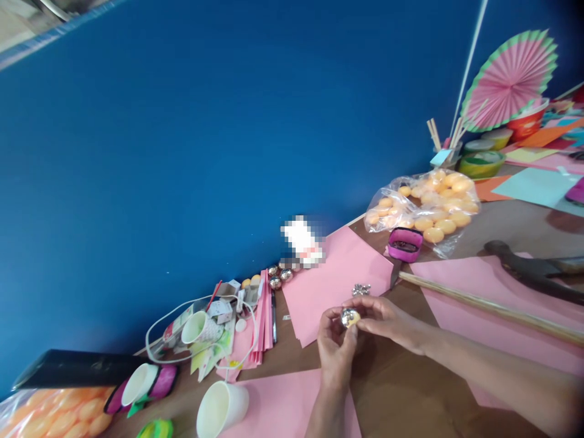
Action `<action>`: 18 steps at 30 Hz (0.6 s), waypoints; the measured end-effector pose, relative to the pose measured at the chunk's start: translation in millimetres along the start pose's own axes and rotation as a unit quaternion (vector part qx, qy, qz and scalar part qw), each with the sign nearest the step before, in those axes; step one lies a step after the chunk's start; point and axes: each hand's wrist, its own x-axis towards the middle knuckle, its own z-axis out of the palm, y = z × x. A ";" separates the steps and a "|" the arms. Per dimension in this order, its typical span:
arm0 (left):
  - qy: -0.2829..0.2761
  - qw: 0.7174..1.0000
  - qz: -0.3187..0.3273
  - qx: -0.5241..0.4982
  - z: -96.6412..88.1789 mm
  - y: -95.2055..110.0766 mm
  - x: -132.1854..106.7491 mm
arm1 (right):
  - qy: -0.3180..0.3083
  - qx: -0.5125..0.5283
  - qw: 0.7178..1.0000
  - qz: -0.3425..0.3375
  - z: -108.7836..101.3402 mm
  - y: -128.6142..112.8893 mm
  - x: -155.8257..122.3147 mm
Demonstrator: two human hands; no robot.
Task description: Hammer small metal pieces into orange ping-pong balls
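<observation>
A small yellow-orange ball [350, 317], partly covered in shiny silver pieces, is held in front of me. My left hand [335, 344] wraps it from the left and below, fingers closed round it. From the right, my right hand [387, 316] has its thumb and fingertips closed at the same ball; any tiny piece between them is hidden. Just beyond the hands lies a small heap of silver pieces [361, 289] on a pink paper sheet [335, 274]. Several finished-looking silver balls [275, 281] rest by that sheet's left edge.
A bag of orange balls [438, 207], a purple box [405, 244] and a wooden stick [483, 304] lie to the right, with a dark-handled tool [524, 267]. White cups [223, 407], a white cable [152, 331] and another bag of balls [64, 417] stand left. A blue wall [205, 152] rises behind.
</observation>
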 end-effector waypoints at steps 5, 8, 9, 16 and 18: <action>-0.004 1.000 -0.008 0.007 -0.5 -2.4 0.8 | 0.003 0.005 1.000 0.001 2.9 -3.7 -0.3; -0.008 1.000 -0.008 0.005 -0.5 -2.8 0.1 | 0.006 0.012 1.000 0.001 5.1 -3.1 -0.1; -0.008 1.000 -0.008 0.006 -0.5 -2.9 -0.4 | 0.009 0.013 1.000 -0.001 5.8 -2.2 0.2; 0.006 0.999 0.035 0.014 -0.3 -5.9 -3.5 | 0.019 -0.004 0.999 -0.031 8.5 7.0 1.1; 0.008 0.999 0.026 -0.018 -0.6 -7.6 -3.5 | 0.015 -0.036 0.998 -0.058 9.0 7.2 -0.3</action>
